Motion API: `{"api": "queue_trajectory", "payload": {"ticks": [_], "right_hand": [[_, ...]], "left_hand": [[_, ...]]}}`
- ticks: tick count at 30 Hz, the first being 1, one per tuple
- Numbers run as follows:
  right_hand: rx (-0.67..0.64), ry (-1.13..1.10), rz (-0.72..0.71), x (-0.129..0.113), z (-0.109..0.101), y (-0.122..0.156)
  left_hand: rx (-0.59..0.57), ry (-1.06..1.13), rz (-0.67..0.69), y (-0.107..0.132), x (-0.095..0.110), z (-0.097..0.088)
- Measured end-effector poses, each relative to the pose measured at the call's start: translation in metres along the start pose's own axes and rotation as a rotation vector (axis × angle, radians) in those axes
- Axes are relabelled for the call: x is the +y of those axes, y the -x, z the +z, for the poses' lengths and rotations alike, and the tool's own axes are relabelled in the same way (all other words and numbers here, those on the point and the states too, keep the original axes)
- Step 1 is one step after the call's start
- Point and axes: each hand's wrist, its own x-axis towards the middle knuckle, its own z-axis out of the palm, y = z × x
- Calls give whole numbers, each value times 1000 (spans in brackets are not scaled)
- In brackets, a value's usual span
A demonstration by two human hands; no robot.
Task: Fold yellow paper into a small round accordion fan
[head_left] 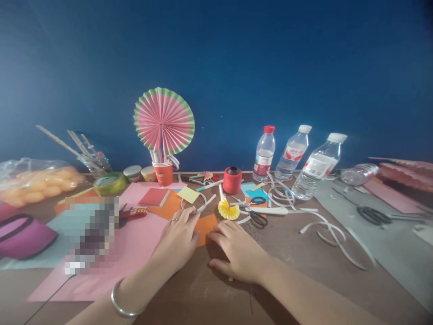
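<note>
My left hand (181,232) lies palm down with fingers stretched out, over the edge of a pink paper sheet (142,246) and beside an orange paper piece (207,228). To its right, my right hand (235,250) rests on the brown table, fingers spread towards the orange paper. Neither hand appears to hold anything. Just beyond them lie a pleated yellow paper flower (229,210) on a white stem, small black scissors (259,219), a pale yellow paper square (188,195) and a red spool of thread (232,181).
A pleated watermelon-coloured paper fan (164,121) stands in a red cup (163,174). Water bottles (265,153) line the back right. White paper strips (333,234) curl on the table. Dark scissors (374,215) lie far right. Left are green tape (110,183) and a pixelated object (96,234) with a cable.
</note>
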Motion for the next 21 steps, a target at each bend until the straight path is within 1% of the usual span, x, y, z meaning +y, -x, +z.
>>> {"api": "queue_trajectory", "payload": {"ticks": [5,8,10,12,14,18,21], "right_hand": [[14,-4,-12,0,1,1],[56,-50,-14,3,5,1],[119,-92,27,6,8,0],[196,-120,97,9,11,0],[244,-135,148,12,12,-1],[260,-135,162,14,13,-1],[261,-139,168,15,13,-1]], "left_hand": [[-15,10,14,0,0,-2],[-16,40,27,0,2,-3],[-13,52,35,0,3,-3],[-9,56,42,0,4,-3],[-9,63,49,0,5,-4],[-17,89,73,0,9,-7],[-52,135,93,1,12,-10]]}}
